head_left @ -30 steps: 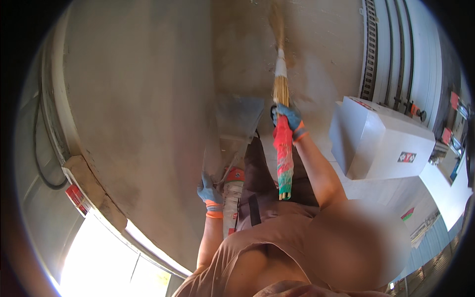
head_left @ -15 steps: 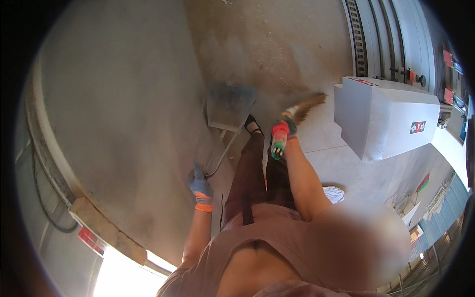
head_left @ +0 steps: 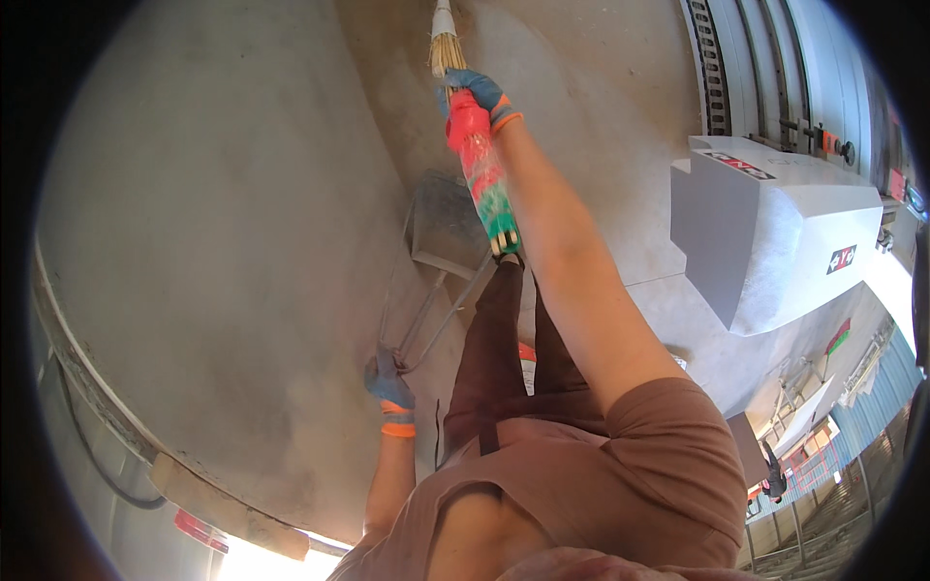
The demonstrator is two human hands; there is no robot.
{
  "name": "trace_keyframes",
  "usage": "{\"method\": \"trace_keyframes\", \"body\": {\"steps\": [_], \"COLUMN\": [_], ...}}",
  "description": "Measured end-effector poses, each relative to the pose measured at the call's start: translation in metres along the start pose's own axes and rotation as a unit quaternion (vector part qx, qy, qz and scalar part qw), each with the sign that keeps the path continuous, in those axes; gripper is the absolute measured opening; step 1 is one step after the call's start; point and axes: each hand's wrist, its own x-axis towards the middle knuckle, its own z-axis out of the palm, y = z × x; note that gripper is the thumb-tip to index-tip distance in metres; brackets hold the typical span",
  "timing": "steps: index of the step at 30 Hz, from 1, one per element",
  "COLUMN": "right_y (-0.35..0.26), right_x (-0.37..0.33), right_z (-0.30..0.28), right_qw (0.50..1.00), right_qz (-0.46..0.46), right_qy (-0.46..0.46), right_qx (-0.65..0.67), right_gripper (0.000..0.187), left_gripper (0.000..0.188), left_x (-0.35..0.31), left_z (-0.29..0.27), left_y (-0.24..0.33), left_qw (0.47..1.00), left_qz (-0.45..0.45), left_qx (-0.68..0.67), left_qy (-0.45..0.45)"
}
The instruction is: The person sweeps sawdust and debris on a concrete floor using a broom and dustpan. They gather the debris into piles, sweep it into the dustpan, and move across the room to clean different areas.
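In a blue-grey glove with an orange cuff, my left hand (head_left: 387,381) is closed round the handle end of a long-handled metal dustpan (head_left: 455,254). Its dusty grey pan rests on the floor just left of my foot. My right hand (head_left: 478,95), gloved the same way, grips a straw broom (head_left: 481,169) whose handle is wrapped in red and green plastic. The broom's head points away from me and runs out of the upper edge, so its bristles are hidden. The butt end of the handle hangs over my foot, beside the pan.
A white machine housing (head_left: 775,232) stands on the right, by metal rails (head_left: 751,68). Dust and small debris lie on the brown floor (head_left: 572,58) ahead. A large grey surface (head_left: 213,242) fills the left side. Far off at lower right, another person (head_left: 774,474) is visible.
My right arm has stretched forward, carrying the broom from beside my right leg to far ahead past the dustpan. My left hand and the dustpan have stayed nearly in place.
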Motion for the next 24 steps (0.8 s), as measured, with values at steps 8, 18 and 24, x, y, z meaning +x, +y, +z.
{"method": "trace_keyframes", "body": {"steps": [8, 18, 24], "right_y": [-0.017, -0.02, -0.064], "right_x": [-0.129, -0.151, -0.054], "right_z": [-0.01, -0.057, -0.037], "right_qw": [0.986, 0.931, 0.887], "right_qz": [0.118, 0.346, 0.165], "right_qy": [-0.035, 0.015, 0.078], "right_qx": [-0.112, -0.11, -0.425], "right_gripper": [0.019, 0.023, 0.042], "left_gripper": [0.034, 0.035, 0.036], "left_x": [-0.017, -0.036, -0.032], "left_z": [0.018, 0.046, 0.076], "left_y": [0.02, 0.045, 0.076], "left_qw": [0.999, 0.991, 0.983], "left_qz": [-0.005, -0.042, -0.033], "left_qx": [-0.004, -0.045, -0.062], "left_qy": [0.033, 0.122, 0.171]}}
